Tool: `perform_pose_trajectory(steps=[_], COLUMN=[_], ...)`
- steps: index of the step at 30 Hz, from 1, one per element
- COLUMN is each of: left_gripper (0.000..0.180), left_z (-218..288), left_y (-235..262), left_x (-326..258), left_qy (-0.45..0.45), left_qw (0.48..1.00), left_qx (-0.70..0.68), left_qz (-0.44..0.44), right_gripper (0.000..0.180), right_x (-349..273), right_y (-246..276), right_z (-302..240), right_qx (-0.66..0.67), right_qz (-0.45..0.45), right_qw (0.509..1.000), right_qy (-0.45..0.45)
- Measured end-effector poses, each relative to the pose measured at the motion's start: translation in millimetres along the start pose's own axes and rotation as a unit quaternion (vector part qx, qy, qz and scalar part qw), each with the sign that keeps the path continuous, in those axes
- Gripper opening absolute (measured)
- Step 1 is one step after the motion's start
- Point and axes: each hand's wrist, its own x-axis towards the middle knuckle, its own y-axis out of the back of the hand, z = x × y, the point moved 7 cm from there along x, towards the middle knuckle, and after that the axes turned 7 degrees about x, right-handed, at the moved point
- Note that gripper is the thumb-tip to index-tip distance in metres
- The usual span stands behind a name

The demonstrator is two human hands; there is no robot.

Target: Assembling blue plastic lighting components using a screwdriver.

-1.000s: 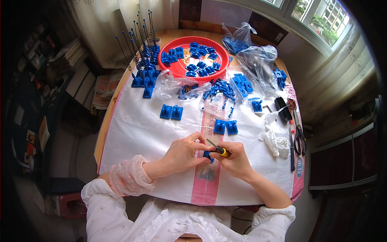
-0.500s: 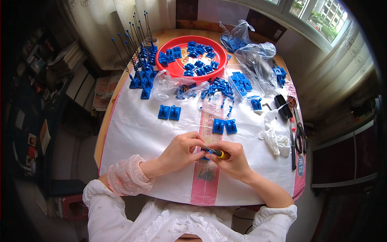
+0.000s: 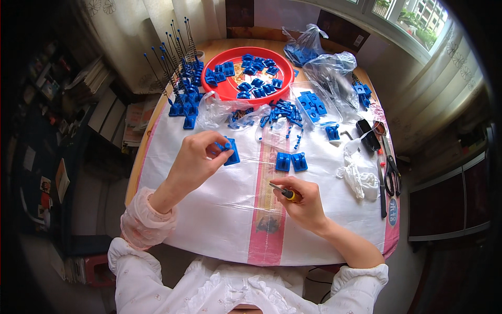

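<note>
My left hand (image 3: pixel 194 158) reaches over the left middle of the table, thumb and fingertips closed on a square blue plastic part (image 3: pixel 233 155). Its fingers partly cover the part, and a bit of blue behind them is too hidden to make out. My right hand (image 3: pixel 303 203) is wrapped round a short screwdriver (image 3: pixel 288 194) with a yellow-and-black handle, its metal tip pointing up and left. Just beyond the right hand, two blue parts (image 3: pixel 291 162) lie side by side on the white sheet.
A round red tray (image 3: pixel 208 90) at the back holds several blue parts. Blue bases with upright springs (image 3: pixel 184 104) crowd the back left. Clear plastic bags (image 3: pixel 334 70) and a clear box (image 3: pixel 334 111) stand behind. Scissors (image 3: pixel 391 178) and crumpled white plastic (image 3: pixel 360 180) lie right.
My hands have parted: the left has moved away and left to the blue parts there, while the right stays near the middle with the screwdriver. The blue part between my hands is gone from there.
</note>
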Motion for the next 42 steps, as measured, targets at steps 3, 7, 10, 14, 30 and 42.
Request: perform_pose_trajectory(steps=[3,7,10,14,30,42], left_gripper=[0.011,0.010,0.010,0.013,0.015,0.024], left_z=[0.1,-12.0,-14.4,-7.3,-19.3,26.1], left_y=[-17.1,-44.1,-45.5,-43.4,-47.0,-49.4], left_x=[11.6,29.1,36.3,42.5,39.2,27.6], left_qy=[-0.031,-0.068,-0.086,-0.125,-0.132,-0.184], left_qw=[0.999,0.995,0.987,0.973,0.954,0.970], left_qx=[0.006,0.052,0.130,0.195,0.268,0.159], left_qz=[-0.026,-0.044,-0.029,-0.008,-0.012,0.005], right_gripper=[0.022,0.020,0.019,0.018,0.028,0.020], right_x=[0.1,1.5,1.5,0.1,1.4,0.3], right_y=[-2.4,-2.5,-2.6,-3.0,-5.1,27.2], right_z=[0.2,-3.5,-1.3,1.9,1.3,0.7], right_qx=[0.001,-0.009,-0.009,-0.008,-0.046,0.044], right_qz=[-0.003,-0.005,-0.012,-0.012,-0.058,0.127], right_qw=[1.000,1.000,1.000,1.000,0.997,0.990], right_qy=[-0.004,0.001,-0.001,-0.001,-0.032,0.029])
